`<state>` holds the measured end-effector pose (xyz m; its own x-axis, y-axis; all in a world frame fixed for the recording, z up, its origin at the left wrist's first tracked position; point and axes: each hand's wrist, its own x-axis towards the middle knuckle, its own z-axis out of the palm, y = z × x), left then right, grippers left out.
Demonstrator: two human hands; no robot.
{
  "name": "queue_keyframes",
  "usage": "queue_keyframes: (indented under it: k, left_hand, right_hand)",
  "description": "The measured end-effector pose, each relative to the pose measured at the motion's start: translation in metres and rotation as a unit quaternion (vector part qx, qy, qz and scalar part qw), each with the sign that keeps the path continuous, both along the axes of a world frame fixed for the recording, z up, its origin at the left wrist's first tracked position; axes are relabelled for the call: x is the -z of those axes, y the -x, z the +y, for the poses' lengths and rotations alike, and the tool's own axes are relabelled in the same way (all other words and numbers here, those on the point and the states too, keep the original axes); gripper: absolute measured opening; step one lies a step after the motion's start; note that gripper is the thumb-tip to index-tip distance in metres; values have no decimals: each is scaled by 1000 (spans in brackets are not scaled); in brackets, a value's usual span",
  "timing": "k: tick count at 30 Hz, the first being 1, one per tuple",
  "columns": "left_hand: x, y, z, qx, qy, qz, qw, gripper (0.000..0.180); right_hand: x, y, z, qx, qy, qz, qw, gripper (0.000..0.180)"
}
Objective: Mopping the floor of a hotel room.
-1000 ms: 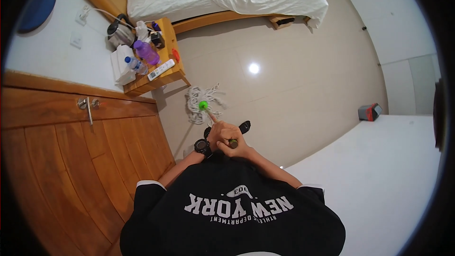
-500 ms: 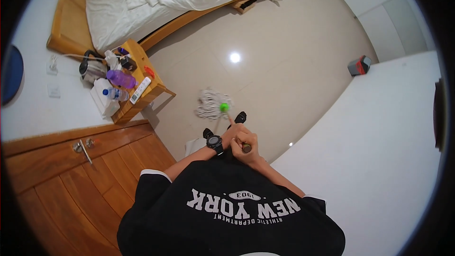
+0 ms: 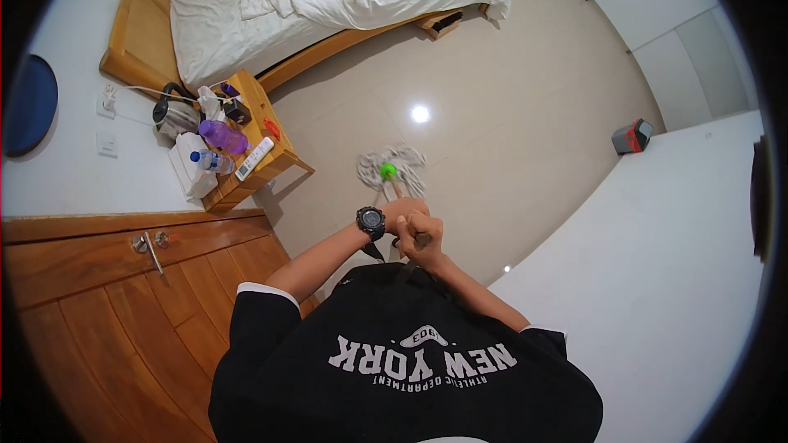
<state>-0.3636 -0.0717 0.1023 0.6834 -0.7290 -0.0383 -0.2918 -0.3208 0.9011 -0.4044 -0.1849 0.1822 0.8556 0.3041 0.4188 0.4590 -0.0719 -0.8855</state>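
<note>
A string mop [image 3: 414, 162] with grey-white strands and a green hub lies on the tiled floor beyond my feet, its strands fanned out around the hub. My left hand [image 3: 404, 210], with a black watch [image 3: 371, 221] on its wrist, is closed around the mop's handle; its fingers are partly hidden. Nearer to my body, my right hand [image 3: 422, 238] wraps the handle close to its top end, which pokes out of the fist. Both hands are together in front of my black shirt, and my feet are mostly covered by them.
A wooden nightstand [image 3: 289, 148] at the left carries a kettle [image 3: 176, 118], a purple bottle [image 3: 223, 137] and a white remote [image 3: 254, 159]. Behind it stands a bed [image 3: 246, 29]. A wooden door [image 3: 156, 312] is near left. A grey-red box [image 3: 633, 138] sits by the right wall.
The mop's strands, bunched left of the green hub before, now spread to its right as well. My hands have moved slightly away from my body, still on the handle. The view has shifted a little.
</note>
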Motion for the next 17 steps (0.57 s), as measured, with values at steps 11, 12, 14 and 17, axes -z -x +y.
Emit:
queue_keyframes:
  k: [11,12,14,17]
  left_hand:
    - [55,-22,-21,-301,18,-173,938,27]
    - [46,-22,-25,-264,0,-100,959,27]
    - [28,-21,-40,-224,-17,-26,974,26]
    - [-2,-9,-70,-293,146,120,937,42]
  right_hand:
    - [64,-37,-15,40,9,69,997,38]
    - [54,-38,-19,38,7,71,997,38]
    - [30,-41,-31,51,-5,81,995,35]
    - [0,-49,-59,55,-14,129,990,31]
